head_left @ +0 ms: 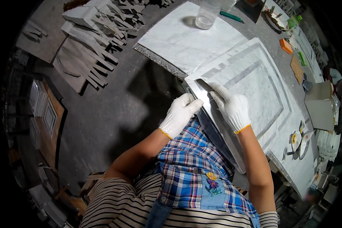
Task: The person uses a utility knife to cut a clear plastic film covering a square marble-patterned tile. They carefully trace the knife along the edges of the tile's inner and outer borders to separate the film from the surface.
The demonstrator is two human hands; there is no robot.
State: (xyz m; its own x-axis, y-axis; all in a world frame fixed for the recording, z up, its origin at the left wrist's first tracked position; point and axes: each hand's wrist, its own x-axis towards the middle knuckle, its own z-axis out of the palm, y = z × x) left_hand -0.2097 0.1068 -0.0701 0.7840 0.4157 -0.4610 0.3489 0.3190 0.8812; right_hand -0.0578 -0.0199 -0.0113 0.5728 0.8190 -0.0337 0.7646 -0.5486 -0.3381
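Note:
My left hand (179, 114), in a white knitted glove with a yellow cuff edge, is closed on the near edge of a glossy strip (198, 90). The strip lies along the left border of a white marble panel (250, 57) inlaid with grey bands. My right hand (233, 108), gloved alike, reaches over the panel, its thumb and forefinger at the strip's dark grey part. What the right fingertips grip is partly hidden. Beneath the panel, its near side hangs over my blue checked apron (201, 159).
A clear plastic cup (205, 19) stands on a marble slab (171, 30) beyond the panel. A green pen (231, 16), an orange box (286, 46) and small dishes (295, 140) lie along the right. Stacked grey stone strips (91, 57) sit at far left, framed tiles (49, 116) below them.

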